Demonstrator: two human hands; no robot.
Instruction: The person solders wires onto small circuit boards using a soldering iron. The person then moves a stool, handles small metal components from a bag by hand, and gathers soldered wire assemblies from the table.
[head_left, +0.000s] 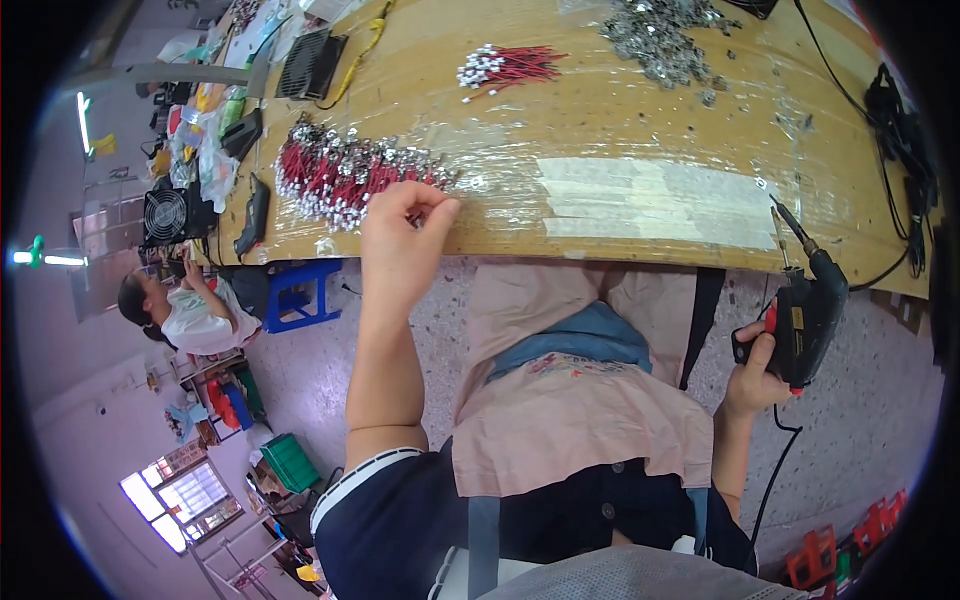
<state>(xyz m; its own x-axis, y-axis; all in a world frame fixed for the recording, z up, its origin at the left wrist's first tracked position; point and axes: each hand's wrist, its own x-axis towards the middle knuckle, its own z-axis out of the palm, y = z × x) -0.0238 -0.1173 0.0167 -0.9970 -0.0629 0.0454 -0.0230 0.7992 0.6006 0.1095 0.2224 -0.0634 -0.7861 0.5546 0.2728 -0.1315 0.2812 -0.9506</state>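
My left hand (pixel 408 240) hovers at the near right edge of a heap of red wires (pixel 335 175) with white connectors and small silvery metal pieces on their ends. Its fingers are curled and thumb and forefinger are pinched together; what they hold, if anything, is hidden. In my right hand (pixel 757 375) is a black soldering gun (pixel 808 315) with a red trigger, held beyond the table's front edge. Its thin tip points up over the table, close to the right end of some pale tape strips (pixel 650 203).
A smaller bundle of red wires (pixel 530 63) and a scatter of metal parts (pixel 665 42) lie farther back. Black cables (pixel 890 130) hang at right. A black tool (pixel 253 217) and a fan (pixel 167 215) are at left, with a blue stool (pixel 305 295) and another person (pixel 200 312) beyond.
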